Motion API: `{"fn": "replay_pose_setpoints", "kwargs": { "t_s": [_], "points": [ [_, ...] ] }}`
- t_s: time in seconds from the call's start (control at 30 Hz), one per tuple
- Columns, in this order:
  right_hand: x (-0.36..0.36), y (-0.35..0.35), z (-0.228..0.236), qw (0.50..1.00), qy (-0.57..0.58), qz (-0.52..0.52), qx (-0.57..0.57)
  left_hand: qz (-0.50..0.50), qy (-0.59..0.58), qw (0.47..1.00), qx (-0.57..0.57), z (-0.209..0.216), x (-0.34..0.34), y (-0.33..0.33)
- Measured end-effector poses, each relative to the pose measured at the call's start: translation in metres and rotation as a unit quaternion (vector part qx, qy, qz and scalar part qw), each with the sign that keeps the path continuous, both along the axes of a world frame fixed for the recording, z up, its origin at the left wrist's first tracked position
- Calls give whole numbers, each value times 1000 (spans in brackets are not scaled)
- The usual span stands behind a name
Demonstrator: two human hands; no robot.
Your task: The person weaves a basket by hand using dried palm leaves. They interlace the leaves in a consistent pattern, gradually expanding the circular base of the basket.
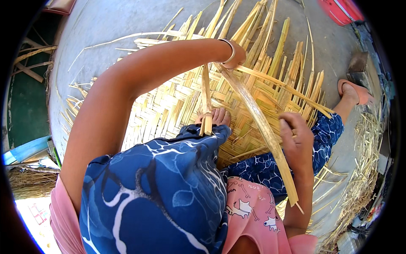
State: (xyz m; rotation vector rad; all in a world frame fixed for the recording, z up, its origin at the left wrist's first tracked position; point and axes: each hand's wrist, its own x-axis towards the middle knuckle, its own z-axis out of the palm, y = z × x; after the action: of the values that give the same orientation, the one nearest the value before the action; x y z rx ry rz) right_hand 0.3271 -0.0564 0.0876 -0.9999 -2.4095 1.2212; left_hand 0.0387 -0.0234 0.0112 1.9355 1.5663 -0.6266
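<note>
A half-woven mat (165, 101) of pale yellow split-bamboo strips lies on the floor, loose ends fanning out along its far side. My left arm reaches across it, and my left hand (235, 57), with a bangle at the wrist, is closed at the upper end of a broad bamboo strip (258, 116). That strip slants down to the right over my trouser leg. My left fingers are mostly hidden. To the right of the strip, my right hand (297, 139) is curled shut above the mat's right side; whatever its fingers hold, if anything, is hidden.
A short split strip (206, 99) stands up by my bare foot (218, 116), which presses on the mat. My other foot wears an orange slipper (357, 92) at the right. Straw scraps (359, 169) heap along the right edge. A red plastic container (338, 10) stands far right.
</note>
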Motion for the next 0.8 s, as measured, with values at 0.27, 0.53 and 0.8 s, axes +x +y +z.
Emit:
{"fn": "replay_pose_setpoints", "kwargs": {
  "t_s": [0.27,0.53,0.8],
  "points": [
    [-56,36,-75,987,-56,86,-121,86,-119,986,84,26,-9,-20],
    [-137,104,-113,960,-3,-70,-270,227,-80,943,232,8,-21,-24],
    [-164,130,-134,941,-111,-126,-294,333,-43,922,193,-15,-34,1]
  ]
}}
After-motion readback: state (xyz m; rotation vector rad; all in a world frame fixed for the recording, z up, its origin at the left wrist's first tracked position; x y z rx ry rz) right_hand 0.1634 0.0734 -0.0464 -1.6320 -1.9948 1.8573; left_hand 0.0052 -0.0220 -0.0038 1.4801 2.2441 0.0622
